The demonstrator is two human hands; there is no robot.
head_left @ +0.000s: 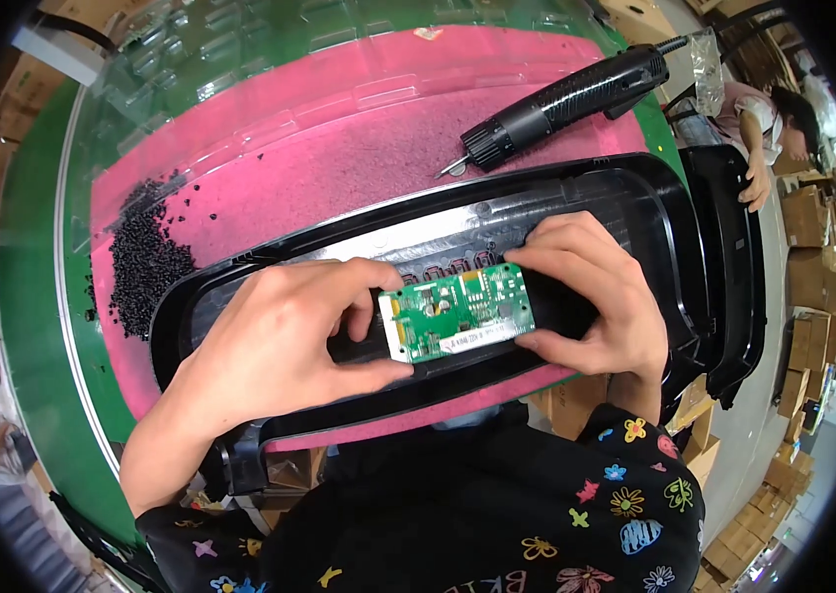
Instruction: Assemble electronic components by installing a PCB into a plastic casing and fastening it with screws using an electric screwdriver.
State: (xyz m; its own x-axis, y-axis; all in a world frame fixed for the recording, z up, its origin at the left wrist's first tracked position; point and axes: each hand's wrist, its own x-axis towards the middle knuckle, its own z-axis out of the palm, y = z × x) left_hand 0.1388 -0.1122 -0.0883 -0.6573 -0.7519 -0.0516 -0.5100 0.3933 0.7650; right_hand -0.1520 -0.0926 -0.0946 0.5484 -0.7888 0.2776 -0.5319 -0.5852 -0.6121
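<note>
A green circuit board (453, 308) with a white strip along its near edge is held level between both hands. My left hand (285, 331) grips its left end between thumb and fingers. On the right end, my right hand (601, 292) pinches the corners the same way. Beneath the board lies a long black plastic housing (359, 237), open side up, with a row of small openings partly hidden behind the board. How far the board is above the housing's floor, I cannot tell.
Beyond the housing lies a black electric screwdriver (566, 107) on the pink mat (324, 163). A pile of small black screws (146, 257) spreads at the left. Clear plastic trays (240, 59) stand at the back. More black housings (729, 267) and a person (754, 124) are at the right.
</note>
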